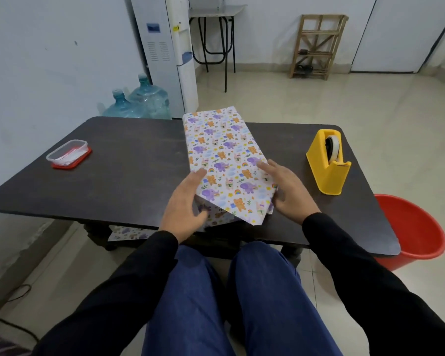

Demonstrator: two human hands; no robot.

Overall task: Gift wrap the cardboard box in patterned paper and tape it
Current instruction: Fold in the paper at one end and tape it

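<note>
While both press the paper-covered box [221, 147], I log the left hand [185, 199] straight-fingered against its near left side and the right hand [285, 188] spread flat on its near right edge. The box lies lengthwise mid-table [139, 165], near flap folded to a point. A yellow tape dispenser [328, 165] stands to the right and a plastic tub [68, 154] sits far left.

I can read no words or numbers anywhere. The blue panel on the water dispenser [165, 60] is too blurred.
</note>
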